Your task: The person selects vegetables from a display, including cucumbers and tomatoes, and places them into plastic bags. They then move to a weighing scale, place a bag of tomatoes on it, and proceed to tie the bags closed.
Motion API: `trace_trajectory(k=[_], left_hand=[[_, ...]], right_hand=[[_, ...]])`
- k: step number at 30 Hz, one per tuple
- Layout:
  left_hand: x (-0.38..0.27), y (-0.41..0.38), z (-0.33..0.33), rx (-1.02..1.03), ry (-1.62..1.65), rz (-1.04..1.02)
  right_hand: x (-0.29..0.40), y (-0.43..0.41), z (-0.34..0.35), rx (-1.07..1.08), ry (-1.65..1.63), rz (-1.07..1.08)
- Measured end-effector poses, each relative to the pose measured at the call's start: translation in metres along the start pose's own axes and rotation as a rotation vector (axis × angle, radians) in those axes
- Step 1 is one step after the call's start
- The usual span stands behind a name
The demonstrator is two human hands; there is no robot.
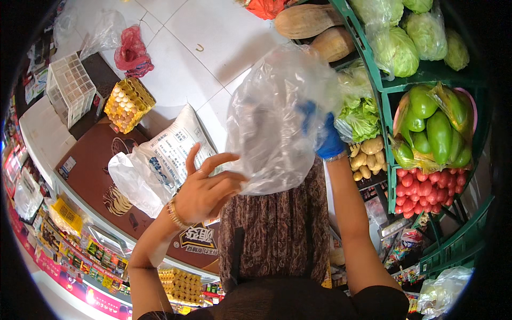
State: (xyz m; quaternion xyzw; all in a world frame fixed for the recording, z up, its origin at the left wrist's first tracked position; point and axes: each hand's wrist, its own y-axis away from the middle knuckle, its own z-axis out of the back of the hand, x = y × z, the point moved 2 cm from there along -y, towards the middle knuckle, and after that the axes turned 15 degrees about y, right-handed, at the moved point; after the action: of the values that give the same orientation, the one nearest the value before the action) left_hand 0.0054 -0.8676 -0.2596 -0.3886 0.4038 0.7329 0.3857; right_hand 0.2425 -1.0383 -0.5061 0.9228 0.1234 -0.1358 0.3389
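A clear plastic bag [272, 120], puffed out and partly blurred, hangs in front of my body. My right hand [330, 136], in a blue glove, grips it at the right side; some of the glove's fingers show only through the film. On the left, my bare left hand [212, 182] has its fingers spread, with the fingertips at the bag's lower left edge. Whether they touch the film is hard to tell. A bracelet [176, 214] circles that wrist. Behind the left hand lies a white printed sack [172, 148], beside a crumpled white plastic bag [134, 180].
On the left, a brown counter [92, 160] bears egg trays [130, 105] and a white plastic crate [72, 90]. Red netting [130, 48] lies on the tiled floor [200, 80]. Green racks at right hold cabbages [400, 52], green vegetables [439, 130], tomatoes [430, 190] and potatoes [370, 156].
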Motion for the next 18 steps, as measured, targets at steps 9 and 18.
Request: trace_trajectory(k=[9,18], left_hand=[[0.025,0.090,0.053,-0.013,-0.530,0.434],[0.045,0.152,0.061,-0.038,-0.545,0.622]], right_hand=[[0.093,0.009,0.007,-0.207,0.455,0.332],[0.079,0.011,-0.035,-0.057,0.903,0.224]])
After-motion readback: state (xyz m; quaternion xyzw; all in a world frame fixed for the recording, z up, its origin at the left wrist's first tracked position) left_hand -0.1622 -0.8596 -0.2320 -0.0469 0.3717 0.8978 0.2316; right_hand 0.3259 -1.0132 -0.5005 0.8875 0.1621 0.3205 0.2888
